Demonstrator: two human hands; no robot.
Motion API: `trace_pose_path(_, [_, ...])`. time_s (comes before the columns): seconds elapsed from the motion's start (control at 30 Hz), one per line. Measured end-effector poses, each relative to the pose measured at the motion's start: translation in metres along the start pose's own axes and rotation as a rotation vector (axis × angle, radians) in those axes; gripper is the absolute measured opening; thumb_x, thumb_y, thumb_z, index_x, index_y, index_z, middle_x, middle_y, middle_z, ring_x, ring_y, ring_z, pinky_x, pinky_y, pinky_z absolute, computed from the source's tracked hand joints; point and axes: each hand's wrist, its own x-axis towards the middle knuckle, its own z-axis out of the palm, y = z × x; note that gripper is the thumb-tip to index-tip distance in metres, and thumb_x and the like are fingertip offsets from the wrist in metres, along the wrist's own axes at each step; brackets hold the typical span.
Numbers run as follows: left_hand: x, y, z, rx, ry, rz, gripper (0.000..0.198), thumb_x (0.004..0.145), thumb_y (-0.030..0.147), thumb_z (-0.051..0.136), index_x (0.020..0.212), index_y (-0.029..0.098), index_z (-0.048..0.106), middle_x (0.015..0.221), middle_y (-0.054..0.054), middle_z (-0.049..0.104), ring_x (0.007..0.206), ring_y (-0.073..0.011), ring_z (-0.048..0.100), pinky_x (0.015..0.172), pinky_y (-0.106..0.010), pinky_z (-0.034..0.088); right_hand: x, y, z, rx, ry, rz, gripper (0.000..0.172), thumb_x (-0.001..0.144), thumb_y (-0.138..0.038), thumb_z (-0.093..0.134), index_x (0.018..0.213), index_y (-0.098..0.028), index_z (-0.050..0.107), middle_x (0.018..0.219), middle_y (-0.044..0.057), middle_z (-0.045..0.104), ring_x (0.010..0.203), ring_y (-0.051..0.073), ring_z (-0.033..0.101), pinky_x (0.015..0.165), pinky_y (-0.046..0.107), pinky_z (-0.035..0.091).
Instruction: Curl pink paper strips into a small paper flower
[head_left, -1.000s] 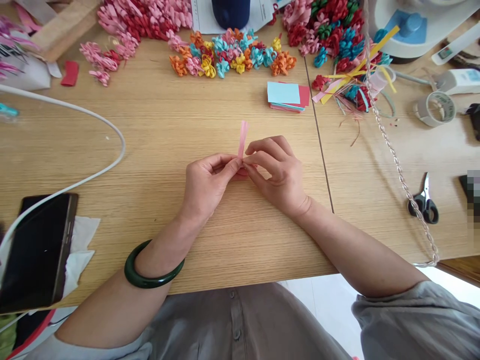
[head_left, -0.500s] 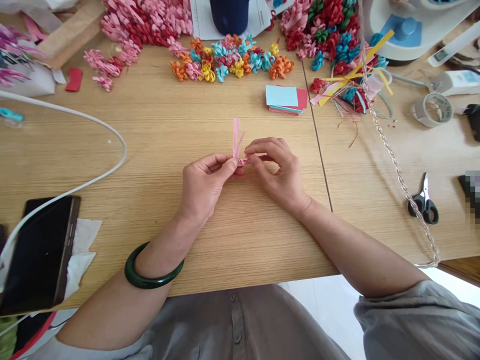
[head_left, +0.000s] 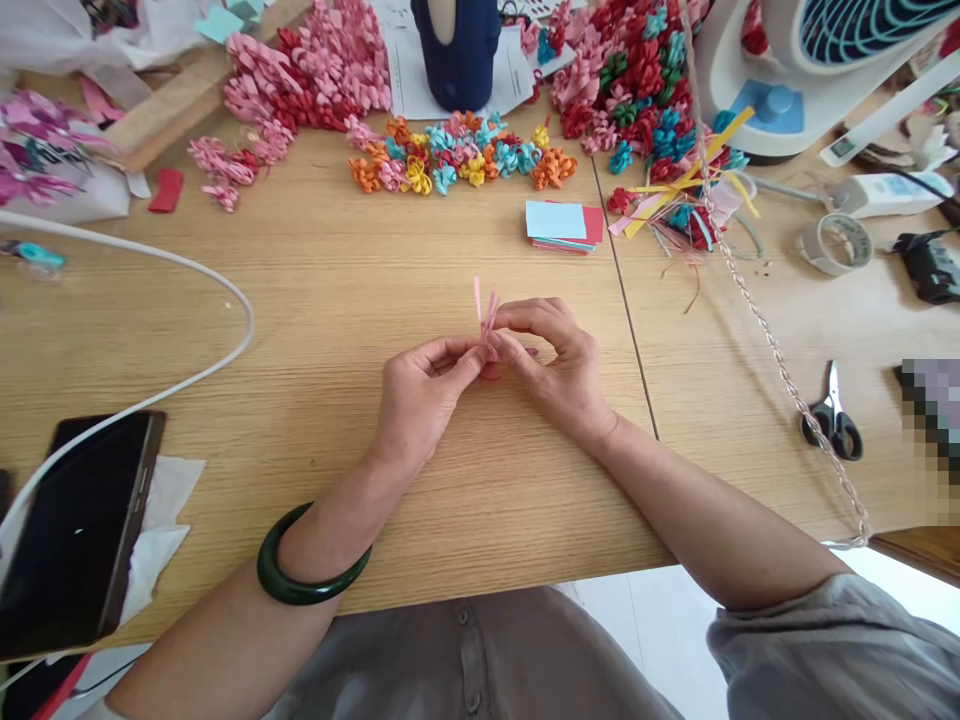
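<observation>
Both hands meet over the middle of the wooden table (head_left: 337, 300). My left hand (head_left: 420, 400) pinches the base of a small pink paper piece (head_left: 485, 312) cut into thin strips that stand up and splay apart. My right hand (head_left: 555, 365) pinches the same piece from the right, fingers curled over it. A dark green bangle (head_left: 307, 570) sits on my left wrist.
Piles of curled paper flowers (head_left: 457, 160) in pink, red and mixed colours lie at the back. A stack of paper squares (head_left: 559, 225), scissors (head_left: 829, 415), tape roll (head_left: 834, 243), a fan (head_left: 810, 60), a phone (head_left: 75, 530), a white cable (head_left: 187, 370) and a hanging chain (head_left: 757, 320) surround the hands.
The pink piece stood as one flat strip a second ago; now its strips are spread apart. My view has shifted so the hands sit a little lower in the picture.
</observation>
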Motion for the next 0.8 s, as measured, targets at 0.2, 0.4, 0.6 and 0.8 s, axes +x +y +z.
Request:
trace_pose_path(0.2, [-0.001, -0.002, -0.004, 0.131, -0.137, 0.033, 0.022, 0.088, 0.041, 0.081, 0.096, 0.02, 0.083, 0.093, -0.003, 0.081, 0.087, -0.0188, 0.078, 0.087, -0.031, 0.065, 0.001, 0.001, -0.001, 0.018, -0.04, 0.096, 0.012, 0.097, -0.028, 0.067, 0.086, -0.023, 0.07, 0.093, 0.003, 0.078, 0.095, 0.019, 0.067, 0.091, 0.039, 0.053])
trace_pose_path(0.4, [0.008, -0.001, -0.01, 0.108, 0.065, 0.211, 0.038, 0.092, 0.041, 0.076, 0.124, 0.022, 0.073, 0.125, -0.008, 0.076, 0.12, -0.0246, 0.072, 0.103, -0.039, 0.062, 0.006, 0.007, -0.008, -0.116, -0.177, 0.037, 0.015, 0.094, -0.022, 0.06, 0.081, -0.022, 0.067, 0.105, 0.005, 0.078, 0.102, 0.023, 0.064, 0.095, 0.042, 0.051])
trace_pose_path(0.6, [0.013, 0.012, -0.018, 0.329, 0.022, 0.282, 0.035, 0.09, 0.048, 0.077, 0.112, 0.021, 0.079, 0.11, -0.006, 0.081, 0.107, -0.0212, 0.076, 0.1, -0.033, 0.061, 0.007, 0.013, -0.012, -0.235, -0.315, -0.142, 0.01, 0.09, -0.019, 0.061, 0.081, -0.021, 0.066, 0.111, 0.008, 0.076, 0.108, 0.026, 0.06, 0.096, 0.045, 0.051])
trace_pose_path(0.8, [0.011, 0.019, -0.018, 0.55, -0.02, 0.315, 0.006, 0.088, 0.029, 0.079, 0.087, 0.024, 0.082, 0.088, 0.001, 0.082, 0.08, -0.0163, 0.077, 0.076, -0.025, 0.061, 0.006, 0.017, -0.01, -0.298, -0.323, -0.188, 0.014, 0.09, -0.021, 0.064, 0.076, -0.021, 0.063, 0.111, 0.009, 0.076, 0.106, 0.026, 0.058, 0.095, 0.046, 0.05])
